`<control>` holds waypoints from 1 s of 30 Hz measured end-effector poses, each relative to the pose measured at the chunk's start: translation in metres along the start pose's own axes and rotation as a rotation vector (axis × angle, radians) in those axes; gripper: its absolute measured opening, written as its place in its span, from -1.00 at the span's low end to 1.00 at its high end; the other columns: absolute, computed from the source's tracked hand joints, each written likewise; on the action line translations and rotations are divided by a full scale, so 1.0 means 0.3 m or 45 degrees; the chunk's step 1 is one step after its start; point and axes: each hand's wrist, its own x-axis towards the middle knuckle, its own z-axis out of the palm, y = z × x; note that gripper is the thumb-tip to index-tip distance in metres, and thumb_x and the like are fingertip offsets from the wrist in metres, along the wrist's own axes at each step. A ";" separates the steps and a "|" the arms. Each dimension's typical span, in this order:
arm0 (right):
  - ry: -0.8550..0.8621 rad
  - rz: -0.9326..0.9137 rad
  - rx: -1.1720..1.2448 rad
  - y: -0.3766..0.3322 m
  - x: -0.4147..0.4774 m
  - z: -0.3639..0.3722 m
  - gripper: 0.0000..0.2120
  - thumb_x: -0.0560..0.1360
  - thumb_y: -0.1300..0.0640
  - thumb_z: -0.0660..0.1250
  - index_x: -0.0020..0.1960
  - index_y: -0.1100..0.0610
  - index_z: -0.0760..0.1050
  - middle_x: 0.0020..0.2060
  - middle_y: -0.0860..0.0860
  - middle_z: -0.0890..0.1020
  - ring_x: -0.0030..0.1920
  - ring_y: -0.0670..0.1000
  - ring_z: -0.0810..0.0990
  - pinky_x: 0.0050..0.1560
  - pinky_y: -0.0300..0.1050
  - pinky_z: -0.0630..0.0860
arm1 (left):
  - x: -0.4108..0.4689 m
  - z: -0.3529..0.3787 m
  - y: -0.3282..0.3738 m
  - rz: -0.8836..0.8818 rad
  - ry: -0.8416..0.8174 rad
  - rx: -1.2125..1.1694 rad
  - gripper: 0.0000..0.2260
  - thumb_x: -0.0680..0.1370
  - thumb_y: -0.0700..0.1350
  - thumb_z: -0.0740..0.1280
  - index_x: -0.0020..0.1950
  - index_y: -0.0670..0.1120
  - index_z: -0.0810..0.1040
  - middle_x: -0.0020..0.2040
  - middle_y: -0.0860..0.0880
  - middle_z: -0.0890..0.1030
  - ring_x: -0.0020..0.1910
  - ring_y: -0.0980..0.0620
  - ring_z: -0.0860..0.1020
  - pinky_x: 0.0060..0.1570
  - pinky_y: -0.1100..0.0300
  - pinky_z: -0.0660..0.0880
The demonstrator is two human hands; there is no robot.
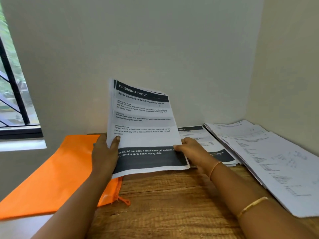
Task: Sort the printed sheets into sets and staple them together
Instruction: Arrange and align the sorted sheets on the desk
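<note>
A small set of printed sheets (143, 125) headed "DRESSING TABLE" stands nearly upright above the wooden table (172, 195), its lower edge just over the wood. My left hand (104, 152) grips the set's left edge, thumb on the front page. My right hand (191, 148) pinches the right edge near the dark footer band. Behind the right hand, another pile of similar printed sheets (208, 144) lies flat on the table. No stapler is in view.
An orange zip pouch (57, 171) lies at the left, overhanging the table's edge. A large loose spread of white printed papers (276, 163) covers the right side up to the wall corner. A window (12, 94) is at the far left.
</note>
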 end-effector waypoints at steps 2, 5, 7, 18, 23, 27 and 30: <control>0.080 0.011 0.047 -0.002 0.004 -0.018 -0.75 0.53 0.13 0.33 -0.28 0.11 0.34 -0.24 0.06 0.54 -0.23 0.00 0.50 -0.34 -0.17 0.36 | -0.005 0.002 0.005 -0.007 -0.010 -0.020 -0.76 0.61 -0.07 0.23 0.20 -0.17 0.48 0.01 -0.01 0.53 -0.05 0.04 0.48 -0.27 0.39 0.33; 0.151 0.012 0.058 -0.007 0.007 -0.033 -0.71 0.52 0.12 0.33 -0.32 0.13 0.34 -0.29 0.07 0.52 -0.26 0.01 0.49 -0.36 -0.18 0.35 | -0.009 0.005 0.012 -0.048 -0.026 -0.094 -0.76 0.61 -0.02 0.20 0.17 -0.13 0.50 0.00 -0.01 0.55 -0.09 0.08 0.50 -0.27 0.39 0.34; 0.169 0.018 0.025 -0.009 0.010 -0.032 -0.77 0.53 0.10 0.32 -0.23 0.20 0.43 -0.24 0.10 0.55 -0.21 0.03 0.51 -0.26 -0.15 0.39 | -0.008 0.004 0.011 -0.084 -0.035 -0.132 -0.78 0.62 -0.03 0.19 0.16 -0.11 0.49 -0.02 0.00 0.55 -0.16 0.15 0.50 -0.29 0.35 0.35; 0.473 -0.001 -0.542 0.057 0.053 -0.146 -0.86 0.53 0.28 0.15 -0.19 0.20 0.42 -0.09 0.17 0.54 -0.12 0.14 0.46 -0.15 -0.14 0.34 | 0.019 -0.026 -0.003 -0.022 0.072 0.032 -0.78 0.61 -0.12 0.23 0.17 -0.21 0.51 -0.02 -0.02 0.52 -0.08 0.04 0.46 -0.29 0.29 0.32; 0.645 0.120 -1.102 0.106 0.049 -0.216 -0.79 0.56 0.18 0.16 0.11 0.18 0.51 0.05 0.14 0.58 0.01 0.17 0.58 -0.12 -0.11 0.41 | 0.038 -0.056 -0.006 -0.012 0.184 0.135 -0.77 0.61 -0.13 0.21 0.15 -0.26 0.50 0.03 -0.16 0.54 -0.03 -0.05 0.45 -0.09 0.19 0.30; 0.643 0.173 -1.279 0.124 0.061 -0.218 -0.74 0.58 0.15 0.14 0.20 0.16 0.49 0.10 0.14 0.56 0.04 0.16 0.59 -0.03 -0.05 0.50 | 0.047 -0.070 -0.006 -0.025 0.230 0.172 -0.76 0.61 -0.14 0.21 0.17 -0.28 0.49 0.12 -0.24 0.55 0.09 -0.18 0.48 -0.07 0.20 0.27; 0.605 0.204 -1.252 0.130 0.065 -0.208 -0.64 0.57 0.14 0.17 0.33 0.24 0.37 0.23 0.19 0.46 0.13 0.19 0.55 0.07 0.00 0.49 | 0.050 -0.077 -0.004 -0.037 0.239 0.175 -0.75 0.61 -0.14 0.21 0.18 -0.28 0.49 0.12 -0.25 0.54 0.10 -0.18 0.48 -0.07 0.20 0.28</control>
